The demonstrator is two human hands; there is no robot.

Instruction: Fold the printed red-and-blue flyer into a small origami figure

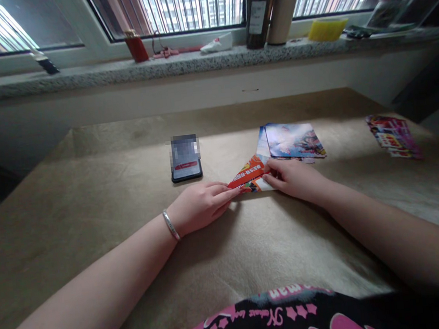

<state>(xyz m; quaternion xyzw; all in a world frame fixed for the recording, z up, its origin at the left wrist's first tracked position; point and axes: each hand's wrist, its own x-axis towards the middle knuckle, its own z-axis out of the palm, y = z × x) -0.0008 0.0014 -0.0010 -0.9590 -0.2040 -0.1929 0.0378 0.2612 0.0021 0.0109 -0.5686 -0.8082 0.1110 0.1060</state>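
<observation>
A folded piece of colourful printed paper (250, 175), red and orange on top, lies on the tan table covering (91, 209). My left hand (200, 206) rests on the table with its fingers pressed together on the paper's left tip. My right hand (293, 177) presses its fingers down on the paper's right edge. A silver bracelet (171, 225) sits on my left wrist.
A dark phone (185, 158) lies just left of the paper. A small stack of printed sheets (293, 141) lies behind my right hand, and another leaflet (394, 136) at the far right. The stone windowsill (96, 74) behind holds a jar, a red cup and a yellow sponge.
</observation>
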